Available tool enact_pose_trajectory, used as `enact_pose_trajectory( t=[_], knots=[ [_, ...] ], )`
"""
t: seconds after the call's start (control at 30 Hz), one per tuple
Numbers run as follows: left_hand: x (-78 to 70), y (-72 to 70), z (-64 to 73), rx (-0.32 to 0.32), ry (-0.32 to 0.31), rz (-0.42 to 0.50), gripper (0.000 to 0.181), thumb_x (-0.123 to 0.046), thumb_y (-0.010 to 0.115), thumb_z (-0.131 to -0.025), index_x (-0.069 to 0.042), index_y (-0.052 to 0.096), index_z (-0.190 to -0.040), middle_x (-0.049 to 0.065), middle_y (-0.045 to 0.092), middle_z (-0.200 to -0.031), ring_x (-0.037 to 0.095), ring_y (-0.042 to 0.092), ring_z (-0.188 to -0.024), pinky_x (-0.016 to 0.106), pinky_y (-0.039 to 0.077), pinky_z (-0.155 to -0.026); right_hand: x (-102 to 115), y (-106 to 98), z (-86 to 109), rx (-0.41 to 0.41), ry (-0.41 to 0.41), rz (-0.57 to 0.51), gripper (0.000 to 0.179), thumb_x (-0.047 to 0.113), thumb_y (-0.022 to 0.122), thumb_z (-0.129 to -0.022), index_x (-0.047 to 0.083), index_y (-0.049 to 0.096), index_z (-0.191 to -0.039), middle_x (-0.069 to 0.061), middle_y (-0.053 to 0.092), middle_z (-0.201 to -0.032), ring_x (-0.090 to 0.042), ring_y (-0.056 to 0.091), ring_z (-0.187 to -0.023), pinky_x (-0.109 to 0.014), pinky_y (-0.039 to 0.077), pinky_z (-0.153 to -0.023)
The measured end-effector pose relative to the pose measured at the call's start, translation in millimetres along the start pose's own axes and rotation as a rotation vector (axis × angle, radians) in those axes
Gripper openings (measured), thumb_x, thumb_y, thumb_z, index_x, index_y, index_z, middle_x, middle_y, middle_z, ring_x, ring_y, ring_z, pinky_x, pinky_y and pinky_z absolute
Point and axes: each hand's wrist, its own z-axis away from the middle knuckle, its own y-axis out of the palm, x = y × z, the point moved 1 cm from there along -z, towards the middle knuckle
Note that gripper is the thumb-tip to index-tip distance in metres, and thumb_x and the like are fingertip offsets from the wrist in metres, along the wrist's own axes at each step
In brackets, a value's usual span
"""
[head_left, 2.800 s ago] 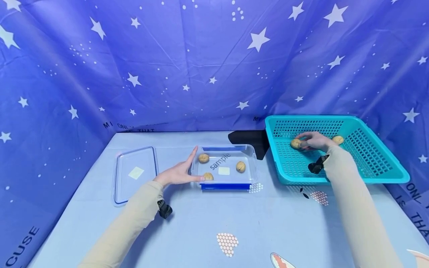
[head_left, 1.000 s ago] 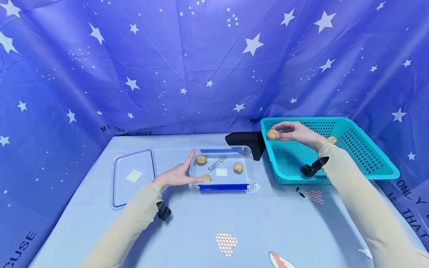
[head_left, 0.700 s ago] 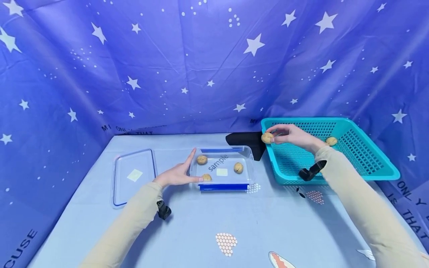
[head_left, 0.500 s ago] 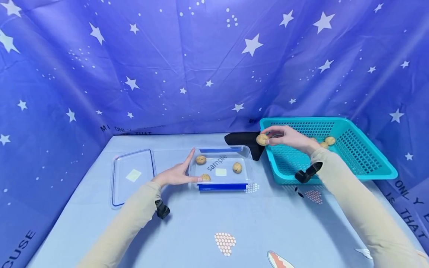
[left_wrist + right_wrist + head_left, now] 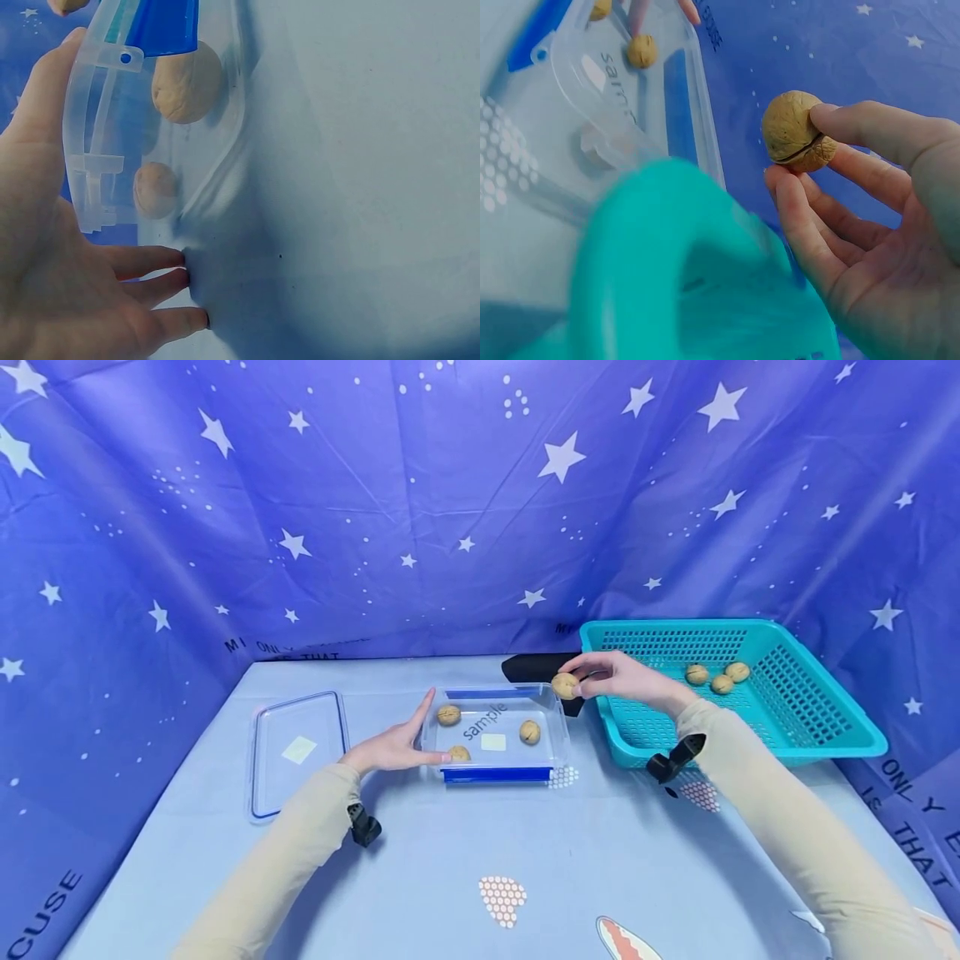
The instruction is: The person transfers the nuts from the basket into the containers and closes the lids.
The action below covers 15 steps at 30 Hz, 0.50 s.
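Observation:
My right hand (image 5: 626, 681) pinches a walnut (image 5: 565, 686) between thumb and fingertips, at the right end of the clear box (image 5: 497, 775) with blue clips. In the right wrist view, that walnut (image 5: 791, 131) shows a dark seam. Inside the box lie three walnuts: one at back left (image 5: 448, 716), another at right (image 5: 529, 732), the third at front left (image 5: 460, 753), partly behind the thumb. My left hand (image 5: 390, 750) rests against the box's left end, thumb and fingers extended and spread; the left wrist view shows the straight fingers (image 5: 154, 262) beside the wall.
A turquoise perforated basket (image 5: 817, 714) stands on the right with three walnuts (image 5: 722, 684) towards its back. The box's clear lid (image 5: 300, 785), blue-edged, lies flat at left. A dark shape (image 5: 532, 667) lies behind the box. Starry blue cloth (image 5: 420, 485) walls the table's back and sides.
My right hand has lifted a walnut from the basket and carried it left over the rim to the box's right end. My left hand has stayed at the box.

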Motion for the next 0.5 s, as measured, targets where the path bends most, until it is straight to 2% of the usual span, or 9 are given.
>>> enact_pose_trajectory(
  t=[0.2, 0.4, 0.5],
  knots=[
    [0.5, 0.0, -0.3, -0.007, -0.015, -0.019, 0.115, -0.051, 0.07, -0.084, -0.03, -0.022, -0.151, 0.021, 0.009, -0.157, 0.048, 0.034, -0.132, 0.056, 0.026, -0.11, 1.1, 14.0, -6.3, 0.043, -0.038, -0.028, 0.041, 0.007, 0.063, -0.092, -0.001, 0.055, -0.131, -0.015, 0.062, -0.116, -0.026, 0.062, -0.101, -0.033, 0.053, -0.082],
    [0.0, -0.6, 0.5, -0.016, -0.018, -0.031, 0.115, -0.053, 0.07, -0.083, -0.031, -0.021, -0.151, 0.022, 0.012, -0.156, 0.048, 0.035, -0.131, 0.056, 0.027, -0.109, 2.2, 26.1, -8.7, 0.069, -0.025, -0.029, 0.04, 0.004, 0.063, -0.092, 0.0, 0.055, -0.131, -0.016, 0.063, -0.116, -0.029, 0.062, -0.101, -0.034, 0.053, -0.08],
    [0.3, -0.7, 0.8, -0.018, -0.018, -0.029, 0.117, -0.055, 0.07, -0.082, -0.03, -0.021, -0.151, 0.023, 0.013, -0.156, 0.049, 0.035, -0.131, 0.057, 0.028, -0.109, 4.8, 32.0, -9.5, 0.076, -0.025, -0.01, 0.039, 0.003, 0.063, -0.091, 0.0, 0.057, -0.129, -0.015, 0.063, -0.117, -0.027, 0.061, -0.103, -0.034, 0.053, -0.083]
  ],
)
